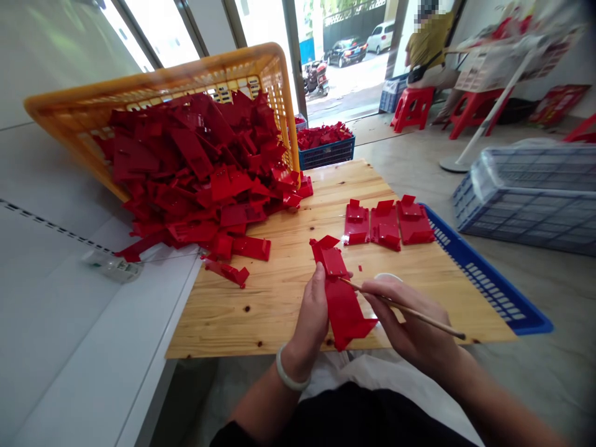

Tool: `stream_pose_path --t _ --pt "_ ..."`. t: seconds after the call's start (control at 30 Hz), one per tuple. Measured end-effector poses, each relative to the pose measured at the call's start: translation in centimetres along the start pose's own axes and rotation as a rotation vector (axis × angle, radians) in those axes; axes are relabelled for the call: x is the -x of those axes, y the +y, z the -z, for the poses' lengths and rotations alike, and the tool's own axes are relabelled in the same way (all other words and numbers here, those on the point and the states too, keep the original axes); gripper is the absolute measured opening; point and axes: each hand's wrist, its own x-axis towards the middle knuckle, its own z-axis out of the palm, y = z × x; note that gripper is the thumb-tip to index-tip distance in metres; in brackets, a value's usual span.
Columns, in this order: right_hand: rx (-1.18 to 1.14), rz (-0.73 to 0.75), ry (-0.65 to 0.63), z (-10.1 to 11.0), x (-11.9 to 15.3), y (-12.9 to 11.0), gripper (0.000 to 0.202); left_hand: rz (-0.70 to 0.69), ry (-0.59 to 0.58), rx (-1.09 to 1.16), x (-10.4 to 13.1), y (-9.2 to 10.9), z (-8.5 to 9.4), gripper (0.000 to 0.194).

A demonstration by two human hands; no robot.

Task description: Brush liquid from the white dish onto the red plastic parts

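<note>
My left hand (313,313) grips a red plastic part (343,304) by its left edge, holding it tilted over the front of the table. A slim wooden brush (414,311) is pinched in my right hand (414,323). Its tip touches the part near the raised flap in the middle; the bristles are too small to make out. Partly hidden behind my right hand is a white round dish (388,277). Beyond my hands, three similar red parts (385,225) lie in a row on the wooden table (288,261).
A tipped yellow basket (291,112) spills a heap of red parts (195,161) onto the table's left side. One loose part (227,271) lies nearer me. A blue basket (507,304) adjoins the right edge. Farther off, a person (426,49) sits on a red stool (412,107).
</note>
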Motion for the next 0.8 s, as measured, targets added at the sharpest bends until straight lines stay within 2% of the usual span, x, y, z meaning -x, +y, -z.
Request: stream_pose_path --t 0.1,0.27,0.5,0.6,0.7,0.8 --pt "-0.02 0.022 -0.018 0.1 0.1 0.0 0.024 0.011 0.034 -0.007 0.1 0.3 -0.2 0.065" --pt "-0.04 0.032 -0.013 0.2 0.3 0.2 0.028 0.017 -0.022 0.012 0.1 0.6 -0.4 0.065" --pt "-0.058 0.029 -0.021 -0.1 0.4 0.6 0.03 0.042 -0.028 0.014 -0.4 -0.4 -0.5 0.067" --pt "-0.061 0.034 -0.016 -0.2 0.3 0.8 0.027 0.026 0.037 -0.022 -0.8 -1.1 -0.4 0.062" --pt "-0.032 -0.026 0.059 0.3 0.7 1.3 0.023 0.053 -0.012 0.04 -3.4 -1.9 0.2 0.067" --pt "0.032 -0.117 0.193 1.5 2.0 2.4 0.017 0.124 -0.067 0.111 -8.9 -1.8 0.6 0.062"
